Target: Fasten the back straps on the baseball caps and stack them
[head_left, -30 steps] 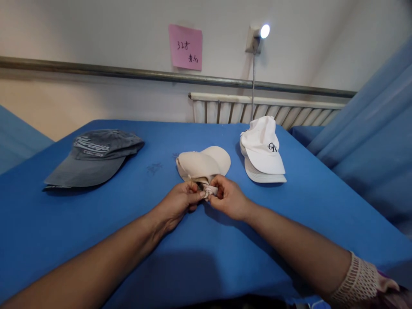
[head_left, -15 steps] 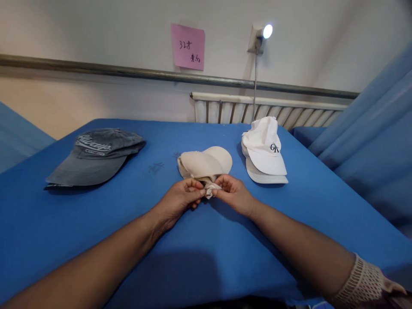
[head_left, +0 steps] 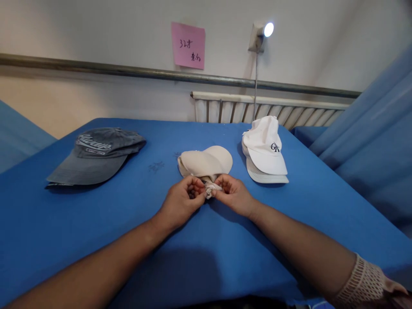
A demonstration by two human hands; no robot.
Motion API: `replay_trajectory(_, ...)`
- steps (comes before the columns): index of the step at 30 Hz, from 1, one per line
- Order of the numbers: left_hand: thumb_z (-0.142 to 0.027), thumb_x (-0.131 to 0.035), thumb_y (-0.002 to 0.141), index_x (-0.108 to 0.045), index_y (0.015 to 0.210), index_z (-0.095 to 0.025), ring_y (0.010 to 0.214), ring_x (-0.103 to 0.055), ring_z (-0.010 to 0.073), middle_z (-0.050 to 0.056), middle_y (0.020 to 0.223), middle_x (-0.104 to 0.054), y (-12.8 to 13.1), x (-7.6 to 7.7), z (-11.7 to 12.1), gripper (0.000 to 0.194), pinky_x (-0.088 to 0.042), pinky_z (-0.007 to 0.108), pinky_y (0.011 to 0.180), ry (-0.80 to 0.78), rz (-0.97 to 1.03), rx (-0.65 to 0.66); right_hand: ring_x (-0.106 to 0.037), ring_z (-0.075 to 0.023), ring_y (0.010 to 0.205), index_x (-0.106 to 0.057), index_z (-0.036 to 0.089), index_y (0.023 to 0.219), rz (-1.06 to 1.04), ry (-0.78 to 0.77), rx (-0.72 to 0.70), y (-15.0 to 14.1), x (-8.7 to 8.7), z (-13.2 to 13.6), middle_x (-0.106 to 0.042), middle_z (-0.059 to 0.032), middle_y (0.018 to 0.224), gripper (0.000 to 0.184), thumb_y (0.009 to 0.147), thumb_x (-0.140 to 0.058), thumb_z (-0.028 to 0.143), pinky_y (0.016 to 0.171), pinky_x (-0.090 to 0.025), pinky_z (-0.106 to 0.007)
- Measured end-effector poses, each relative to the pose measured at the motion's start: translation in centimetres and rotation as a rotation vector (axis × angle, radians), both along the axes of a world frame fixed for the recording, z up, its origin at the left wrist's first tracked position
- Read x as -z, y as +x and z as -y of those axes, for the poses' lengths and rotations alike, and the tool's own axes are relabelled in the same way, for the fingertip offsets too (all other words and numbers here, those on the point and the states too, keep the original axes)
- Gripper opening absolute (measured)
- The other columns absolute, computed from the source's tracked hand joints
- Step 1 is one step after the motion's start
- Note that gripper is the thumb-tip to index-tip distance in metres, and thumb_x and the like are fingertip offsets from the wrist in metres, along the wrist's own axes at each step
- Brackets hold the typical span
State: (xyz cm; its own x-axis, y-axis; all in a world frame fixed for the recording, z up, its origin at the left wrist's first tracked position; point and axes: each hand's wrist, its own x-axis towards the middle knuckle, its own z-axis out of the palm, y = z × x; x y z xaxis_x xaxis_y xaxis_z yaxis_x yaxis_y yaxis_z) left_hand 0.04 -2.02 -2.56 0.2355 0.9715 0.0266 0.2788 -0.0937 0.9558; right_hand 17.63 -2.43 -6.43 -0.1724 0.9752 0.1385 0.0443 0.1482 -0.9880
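A beige cap (head_left: 205, 162) lies folded on the blue table (head_left: 96, 223), its brim pointing away from me. My left hand (head_left: 181, 201) and my right hand (head_left: 234, 195) meet at its near edge. Both pinch the bunched beige strap (head_left: 210, 189) at the back of the cap. The fingers of both hands are curled tight around that fabric, which partly hides between them.
A grey cap (head_left: 96, 154) lies at the left of the table. Two white caps (head_left: 265, 150) are stacked at the right. Behind stand a radiator (head_left: 273, 111), a wall rail, a pink note (head_left: 188, 46) and a lamp (head_left: 262, 34). Blue fabric (head_left: 370, 128) rises on the right.
Both hands have shifted slightly away from me along the strap, and the fingers have reworked their pinch. The beige cap has barely moved.
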Motion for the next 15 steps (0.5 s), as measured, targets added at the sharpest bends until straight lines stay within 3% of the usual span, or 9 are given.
replay_trajectory(7, -0.023, -0.078, 0.057, -0.056, 0.073, -0.016, 0.056, -0.05, 0.008, -0.004, 0.064, -0.057, 0.1, 0.2, -0.4, 0.028, -0.039, 0.021, 0.055, -0.263, 0.201, -0.017, -0.039, -0.0068, 0.052, -0.054, 0.02, 0.076, 0.071, 0.009, -0.026, 0.0, -0.8, 0.4, -0.049, 0.0075, 0.063, 0.018, 0.074, -0.069, 0.028, 0.049, -0.031, -0.021)
replay_trajectory(11, -0.018, -0.076, 0.058, -0.055, 0.071, -0.016, 0.05, -0.044, 0.0062, -0.005, 0.06, -0.054, 0.0, 0.1, -0.4, 0.024, -0.033, 0.02, 0.05, -0.411, 0.291, 0.009, -0.039, -0.0066, 0.052, -0.054, 0.02, 0.077, 0.074, 0.004, -0.053, 0.0, -1.1, 0.5, -0.048, 0.0082, 0.061, 0.016, 0.074, -0.068, 0.026, 0.047, -0.029, -0.02)
replay_trajectory(15, -0.017, -0.075, 0.057, -0.057, 0.07, -0.016, 0.054, -0.048, 0.0075, -0.002, 0.065, -0.059, -0.3, -0.1, -0.7, 0.022, -0.036, 0.021, 0.052, -0.527, 0.325, 0.029, -0.038, -0.0069, 0.051, -0.054, 0.02, 0.078, 0.083, -0.016, -0.064, 0.1, -0.8, 0.4, -0.048, 0.0083, 0.061, 0.015, 0.074, -0.067, 0.027, 0.046, -0.027, -0.02)
